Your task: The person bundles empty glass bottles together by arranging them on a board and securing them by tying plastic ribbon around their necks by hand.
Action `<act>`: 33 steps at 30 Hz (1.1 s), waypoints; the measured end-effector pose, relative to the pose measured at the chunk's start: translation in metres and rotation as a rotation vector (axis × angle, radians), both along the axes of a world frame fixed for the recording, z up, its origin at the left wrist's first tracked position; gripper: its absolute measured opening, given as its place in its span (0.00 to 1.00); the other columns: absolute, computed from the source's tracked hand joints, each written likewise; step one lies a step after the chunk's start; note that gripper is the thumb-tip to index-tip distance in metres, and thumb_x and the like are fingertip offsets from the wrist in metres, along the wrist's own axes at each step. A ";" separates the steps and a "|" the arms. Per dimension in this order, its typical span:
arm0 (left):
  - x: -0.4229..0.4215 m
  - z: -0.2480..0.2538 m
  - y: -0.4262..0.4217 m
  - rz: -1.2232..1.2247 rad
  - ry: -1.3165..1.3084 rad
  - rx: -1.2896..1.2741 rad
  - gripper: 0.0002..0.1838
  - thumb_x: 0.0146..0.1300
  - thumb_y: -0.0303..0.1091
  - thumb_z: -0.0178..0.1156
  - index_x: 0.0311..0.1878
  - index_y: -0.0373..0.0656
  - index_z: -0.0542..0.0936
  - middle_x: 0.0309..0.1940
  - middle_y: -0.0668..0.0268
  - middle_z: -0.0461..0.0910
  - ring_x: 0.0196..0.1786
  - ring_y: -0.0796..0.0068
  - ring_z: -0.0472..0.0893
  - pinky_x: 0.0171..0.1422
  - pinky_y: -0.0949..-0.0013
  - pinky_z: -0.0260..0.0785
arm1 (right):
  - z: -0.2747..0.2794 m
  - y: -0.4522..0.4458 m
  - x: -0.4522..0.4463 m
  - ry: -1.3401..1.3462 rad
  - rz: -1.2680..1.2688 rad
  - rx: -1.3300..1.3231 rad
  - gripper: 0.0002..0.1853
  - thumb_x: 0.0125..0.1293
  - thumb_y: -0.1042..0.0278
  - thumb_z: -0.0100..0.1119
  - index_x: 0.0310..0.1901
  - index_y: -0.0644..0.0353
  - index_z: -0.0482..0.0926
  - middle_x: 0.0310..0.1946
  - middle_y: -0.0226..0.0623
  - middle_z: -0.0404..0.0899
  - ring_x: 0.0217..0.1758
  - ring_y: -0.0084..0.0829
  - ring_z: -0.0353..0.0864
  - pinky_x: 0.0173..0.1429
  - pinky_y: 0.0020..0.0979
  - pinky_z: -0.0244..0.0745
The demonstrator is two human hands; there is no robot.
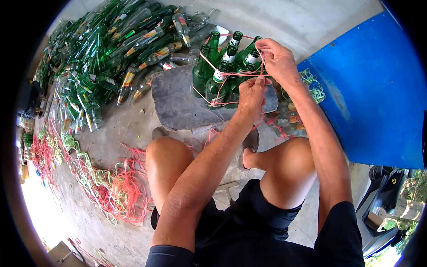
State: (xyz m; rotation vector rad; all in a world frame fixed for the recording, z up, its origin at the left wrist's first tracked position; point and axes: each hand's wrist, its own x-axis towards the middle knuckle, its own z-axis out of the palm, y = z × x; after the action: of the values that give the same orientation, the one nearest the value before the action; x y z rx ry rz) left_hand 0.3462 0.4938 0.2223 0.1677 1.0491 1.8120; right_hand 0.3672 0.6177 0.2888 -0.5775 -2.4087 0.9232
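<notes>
Green glass bottles [201, 76] stand upright in a tight cluster on a low grey board [173, 100]. Pink string [242, 74] runs around their necks and lower down around their bodies. At the near right side of the cluster, my left hand [252, 92] is closed on the pink string, thumb and fingers pressed together. Just above and to the right of it, my right hand [278, 60] pinches a strand of the same string beside the bottle necks. The strands cross between the two hands.
A large pile of bottles [106, 49] lies at the upper left. Tangled pink and green string [129, 191] covers floor at the left. A blue panel [364, 89] is at the right, with more bottles [289, 119] beside the board. A motorbike [378, 209] stands at lower right.
</notes>
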 end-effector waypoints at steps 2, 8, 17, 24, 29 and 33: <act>0.000 0.000 0.002 -0.002 -0.032 0.016 0.17 0.83 0.42 0.54 0.43 0.39 0.82 0.22 0.81 0.65 0.21 0.88 0.58 0.26 0.77 0.52 | 0.003 -0.003 0.001 -0.012 0.010 0.048 0.20 0.72 0.86 0.46 0.57 0.61 0.82 0.51 0.40 0.88 0.59 0.31 0.87 0.62 0.31 0.81; 0.000 -0.006 0.005 -0.010 -0.116 0.101 0.15 0.81 0.40 0.54 0.41 0.40 0.83 0.23 0.78 0.69 0.20 0.86 0.61 0.24 0.74 0.54 | 0.003 0.001 0.002 -0.026 0.072 0.231 0.18 0.71 0.84 0.50 0.58 0.60 0.83 0.50 0.37 0.88 0.48 0.30 0.86 0.55 0.30 0.80; 0.000 -0.007 0.008 -0.016 -0.173 0.140 0.15 0.81 0.39 0.54 0.40 0.41 0.82 0.23 0.78 0.69 0.20 0.87 0.62 0.24 0.75 0.55 | 0.003 0.002 0.002 -0.044 0.103 0.240 0.18 0.70 0.82 0.58 0.59 0.59 0.83 0.51 0.37 0.85 0.46 0.30 0.85 0.51 0.30 0.80; 0.001 0.003 0.007 -0.007 -0.159 0.101 0.15 0.82 0.39 0.53 0.41 0.42 0.81 0.22 0.81 0.64 0.22 0.86 0.58 0.26 0.75 0.51 | 0.005 0.008 0.001 -0.078 0.146 0.246 0.19 0.68 0.83 0.60 0.60 0.60 0.83 0.51 0.37 0.84 0.43 0.28 0.84 0.48 0.30 0.80; 0.000 0.002 0.007 -0.012 -0.152 0.139 0.14 0.82 0.38 0.53 0.40 0.42 0.80 0.22 0.81 0.64 0.22 0.87 0.58 0.25 0.76 0.50 | 0.004 0.014 -0.006 -0.031 0.204 0.316 0.19 0.64 0.83 0.63 0.57 0.61 0.83 0.47 0.39 0.83 0.37 0.38 0.82 0.45 0.37 0.79; 0.000 0.002 0.010 -0.020 -0.161 0.129 0.14 0.82 0.38 0.53 0.40 0.42 0.80 0.22 0.81 0.64 0.21 0.88 0.58 0.24 0.76 0.49 | 0.003 0.015 -0.008 -0.010 0.221 0.351 0.18 0.62 0.82 0.65 0.54 0.63 0.83 0.46 0.41 0.83 0.39 0.46 0.82 0.45 0.42 0.79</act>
State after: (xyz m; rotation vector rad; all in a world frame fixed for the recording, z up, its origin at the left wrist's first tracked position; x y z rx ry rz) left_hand 0.3461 0.5041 0.2242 0.1078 0.8156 1.8435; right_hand 0.3589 0.6322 0.2916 -0.1896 -2.5981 0.5573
